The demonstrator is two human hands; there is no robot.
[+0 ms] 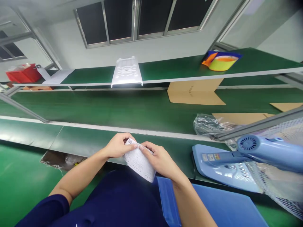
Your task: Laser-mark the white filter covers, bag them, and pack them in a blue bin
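Note:
Close to my body, over the near edge of the green bench, I hold a white printed paper sheet point(140, 162) with a square code in its upper corner. My left hand point(119, 145) pinches the sheet's upper left part between thumb and fingers. On the other side, my right hand point(159, 157) grips the upper right part, its thumb on top. Both thumbs lie near each other at the top of the sheet. The fingers behind the paper are partly hidden. The print is too small to read.
A blue fan point(222, 167) lies on the bench at right, near clear plastic wrap point(208, 124) and cardboard point(196, 93). On the shelf stand a white plastic panel point(127, 72), a red bin point(25, 74) and tape rolls point(222, 63). A blue surface point(227, 205) is below right.

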